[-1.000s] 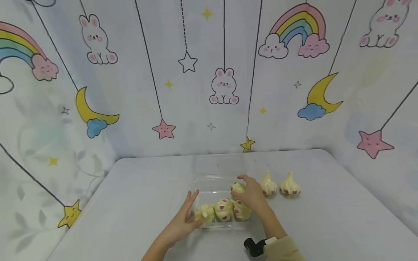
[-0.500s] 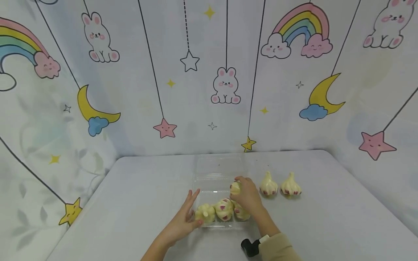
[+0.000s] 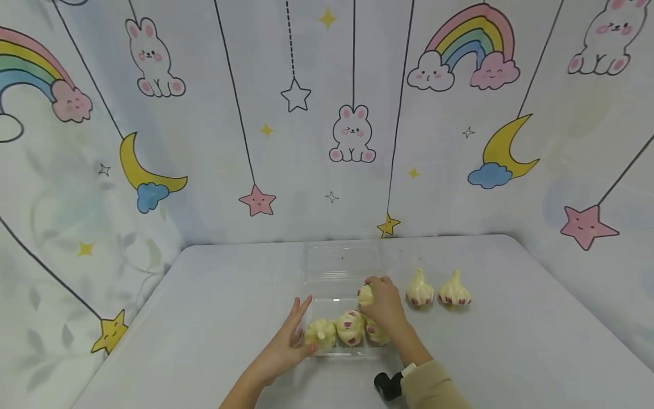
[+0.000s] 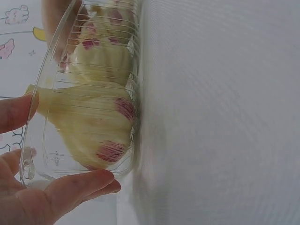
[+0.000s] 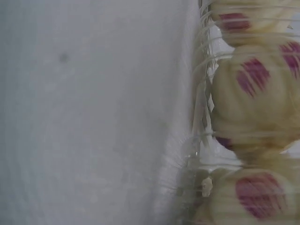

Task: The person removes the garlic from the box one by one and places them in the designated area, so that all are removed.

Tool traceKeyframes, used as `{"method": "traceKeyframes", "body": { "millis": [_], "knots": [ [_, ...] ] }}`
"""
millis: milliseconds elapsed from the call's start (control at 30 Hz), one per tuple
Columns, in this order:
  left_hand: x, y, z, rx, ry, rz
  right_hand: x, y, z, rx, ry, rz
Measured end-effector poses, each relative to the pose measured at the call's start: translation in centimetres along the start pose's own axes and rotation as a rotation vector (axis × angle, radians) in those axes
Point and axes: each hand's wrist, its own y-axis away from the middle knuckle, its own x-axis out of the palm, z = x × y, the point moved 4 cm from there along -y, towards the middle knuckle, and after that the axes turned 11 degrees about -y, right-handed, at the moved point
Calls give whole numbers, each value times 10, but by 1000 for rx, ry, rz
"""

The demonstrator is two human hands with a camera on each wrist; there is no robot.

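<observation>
In the head view, a clear plastic box (image 3: 324, 309) holds a front row of garlic bulbs: a left bulb (image 3: 320, 335), a middle bulb (image 3: 350, 328) and a right bulb (image 3: 377, 335) partly behind my right wrist. My right hand (image 3: 384, 301) grips another garlic bulb (image 3: 365, 295) over the box's back right part, its far side covered by the fingers. My left hand (image 3: 286, 343) rests on the box's left end, fingers straight and spread, thumb near the front corner. Close up in the left wrist view, its fingers (image 4: 77, 187) touch the clear wall beside a bulb (image 4: 89, 124).
The box's clear lid (image 3: 342, 260) lies folded back behind it. Two more garlic bulbs, one nearer (image 3: 420, 289) and one farther right (image 3: 455, 289), stand on the white table (image 3: 214, 318). A patterned cloth wall (image 3: 306, 170) rises behind.
My right hand has moved slightly left with the garlic bulb, its fingers closing further around it. The left hand stays at the box's end.
</observation>
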Motion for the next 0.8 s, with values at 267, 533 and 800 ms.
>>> {"method": "traceKeyframes", "body": {
  "millis": [267, 533, 800],
  "knots": [
    [1, 0, -1, -6, 2, 4, -3, 0, 0, 66, -8, 33],
    [0, 0, -1, -6, -5, -1, -8, -2, -3, 116, -74, 33],
    [-1, 1, -1, 1, -4, -2, -17, -2, 1, 115, -187, 17]
  ]
}}
